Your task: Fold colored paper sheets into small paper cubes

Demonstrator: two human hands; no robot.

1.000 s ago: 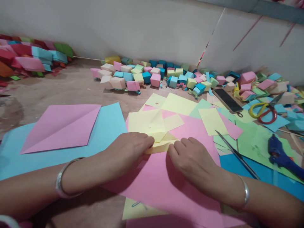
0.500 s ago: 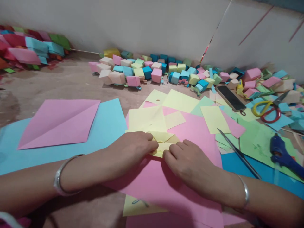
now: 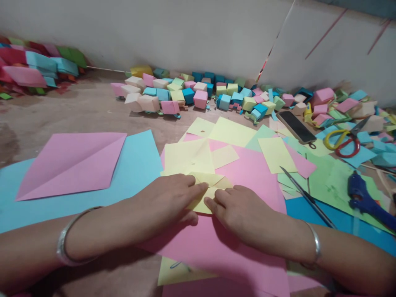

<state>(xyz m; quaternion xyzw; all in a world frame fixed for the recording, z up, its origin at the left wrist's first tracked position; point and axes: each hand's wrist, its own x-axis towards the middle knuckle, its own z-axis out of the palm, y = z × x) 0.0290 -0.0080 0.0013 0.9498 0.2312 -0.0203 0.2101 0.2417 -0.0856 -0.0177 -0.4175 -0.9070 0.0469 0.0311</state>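
A folded pale yellow paper [image 3: 210,180] lies on the large pink sheet [image 3: 244,255], partly covered by my fingers. My left hand [image 3: 167,200] presses its left part, the index finger stretched across the fold and the thumb lower, by the near edge. From the right, my right hand [image 3: 239,214] holds the same paper down, its fingers curled together and a fingertip close to my left index finger. Just beyond the folded piece is a flat pale yellow sheet [image 3: 187,154] with a crease mark.
On the left, a pink sheet [image 3: 74,165] lies over a light blue sheet [image 3: 142,161]. At right are a long pointed blade [image 3: 309,198], a blue glue gun [image 3: 360,194], scissors [image 3: 343,142] and a phone [image 3: 297,127]. Several small paper boxes [image 3: 200,99] line the wall.
My left thumb has moved out from the paper toward its near edge, and the left index finger now reaches further over the fold. The right hand has shifted slightly left.
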